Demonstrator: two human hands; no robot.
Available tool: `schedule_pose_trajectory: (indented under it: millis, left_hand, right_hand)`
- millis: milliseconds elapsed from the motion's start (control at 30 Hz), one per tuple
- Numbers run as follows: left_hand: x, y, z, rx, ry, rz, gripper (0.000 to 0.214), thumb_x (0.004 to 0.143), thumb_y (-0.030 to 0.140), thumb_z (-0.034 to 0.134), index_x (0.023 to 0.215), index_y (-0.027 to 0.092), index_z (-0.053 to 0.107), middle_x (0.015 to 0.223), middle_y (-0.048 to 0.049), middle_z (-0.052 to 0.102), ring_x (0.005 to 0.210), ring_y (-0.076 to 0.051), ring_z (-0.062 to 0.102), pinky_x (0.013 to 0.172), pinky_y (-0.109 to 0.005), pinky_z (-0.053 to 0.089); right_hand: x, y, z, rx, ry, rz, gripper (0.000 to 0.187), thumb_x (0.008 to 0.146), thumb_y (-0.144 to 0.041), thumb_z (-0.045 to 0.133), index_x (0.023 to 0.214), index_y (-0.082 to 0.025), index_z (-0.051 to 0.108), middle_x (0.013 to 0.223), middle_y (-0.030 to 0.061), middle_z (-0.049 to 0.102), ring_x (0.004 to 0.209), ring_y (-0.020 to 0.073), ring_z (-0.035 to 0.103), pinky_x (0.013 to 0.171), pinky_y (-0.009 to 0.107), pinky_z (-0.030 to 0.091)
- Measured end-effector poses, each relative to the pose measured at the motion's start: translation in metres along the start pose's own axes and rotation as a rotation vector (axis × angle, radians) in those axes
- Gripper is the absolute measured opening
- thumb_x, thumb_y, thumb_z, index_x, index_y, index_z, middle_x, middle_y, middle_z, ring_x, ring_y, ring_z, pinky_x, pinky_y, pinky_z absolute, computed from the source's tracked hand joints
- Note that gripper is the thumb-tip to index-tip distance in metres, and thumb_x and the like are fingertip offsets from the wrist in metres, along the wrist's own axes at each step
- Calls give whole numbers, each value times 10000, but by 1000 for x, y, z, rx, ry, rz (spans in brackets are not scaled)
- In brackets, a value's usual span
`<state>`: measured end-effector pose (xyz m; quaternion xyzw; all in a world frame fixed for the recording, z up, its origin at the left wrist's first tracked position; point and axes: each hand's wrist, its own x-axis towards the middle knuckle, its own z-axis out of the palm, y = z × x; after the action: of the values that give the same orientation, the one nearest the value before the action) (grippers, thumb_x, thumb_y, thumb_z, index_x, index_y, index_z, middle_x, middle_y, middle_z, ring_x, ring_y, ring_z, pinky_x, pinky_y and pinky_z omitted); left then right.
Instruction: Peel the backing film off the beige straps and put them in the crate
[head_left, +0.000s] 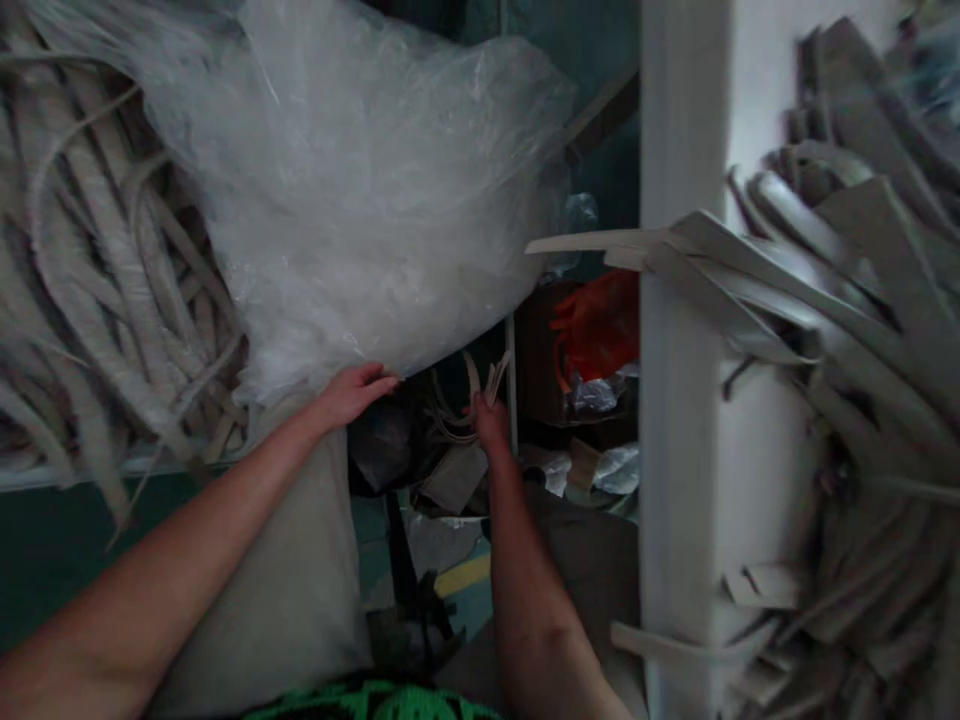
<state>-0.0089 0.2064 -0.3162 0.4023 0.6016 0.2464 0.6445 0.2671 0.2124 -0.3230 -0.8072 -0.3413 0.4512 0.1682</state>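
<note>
The right hand (491,422) pinches a small bunch of thin strips (472,376) (at least three; blur hides the exact count) just below one bulging, cloudy plastic bag (375,200). The left hand (354,396) rests at that bag's lower edge; whether its fingers grip, I cannot tell. Two heaps of pale offcuts (97,240) flank them.

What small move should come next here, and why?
Probably draw the pale strips gently toward the body: the right hand grips them, and the plastic bag bulges just above them in view, the left hand at its lower edge.
</note>
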Motion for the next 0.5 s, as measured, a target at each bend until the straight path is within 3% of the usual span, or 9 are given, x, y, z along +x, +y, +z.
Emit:
schedule_pose_trajectory:
  millis: [133,267,400,500]
  left_hand:
    - [-1,7,6,32,21,38,534,716,719,618,806,195,669,803,-67,729,831,-249,651,779,-354,502]
    - [-20,18,13,190,70,94,461,754,665,601,729,207,648,708,-34,683,801,-237,617,744,-331,472]
    - [-68,48,25,186,80,273,562,810,704,560,881,176,738,847,-59,735,862,-258,650,809,-344,495]
    - [-118,89,38,147,-53,453,664,873,739,511,1092,167,767,1083,-106,765,1046,-312,671,982,-400,489]
  right_hand:
    - [-71,-46,-33,31,-57,-97,349,850,-475,607,764,-151,704,591,27,650,454,130,487,450,249,374]
    - [-152,-92,-82,125,-104,-367,404,842,-558,659,846,-158,711,622,0,665,437,85,440,427,210,357]
    - [-224,-118,-141,266,-123,-566,432,869,-594,691,898,-164,725,645,5,694,420,77,441,397,200,359]
    - [-267,-121,-177,393,-136,-673,379,899,-553,709,910,-175,734,664,3,705,398,62,415,389,200,359]
